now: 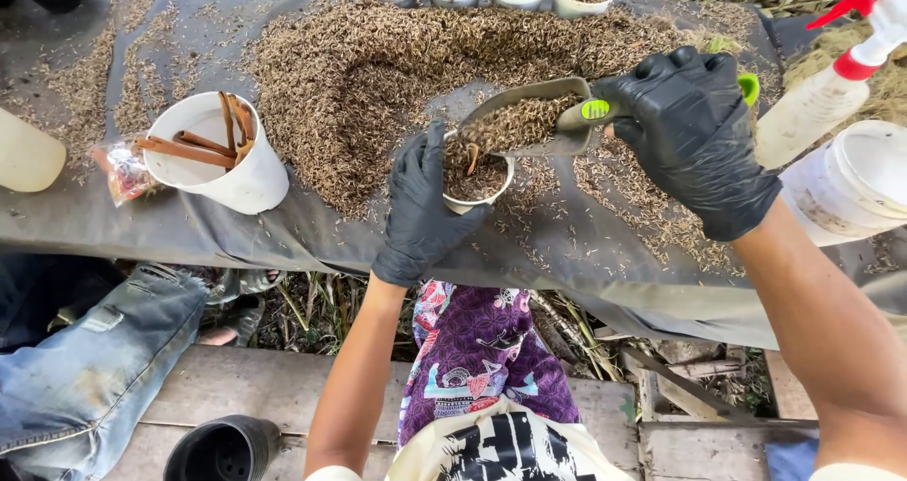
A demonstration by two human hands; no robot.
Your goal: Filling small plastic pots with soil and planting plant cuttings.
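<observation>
The bench (312,231) lies under a grey sheet, and a broad heap of husks (378,75) covers its middle. To my left a white tub (241,174) holds brown sticks, with a small plastic bag (121,169) touching its side. At the right edge stand a white bucket (855,183) and a spray bottle (831,89). My right hand (694,127), in a black glove, has its grip closed round the green handle of the scoop (529,122), which is full of husks and tilted over the cup (475,180). My left hand (420,207), gloved too, wraps the small white cup from the near side; it looks nearly full, though the scoop hides part of it.
</observation>
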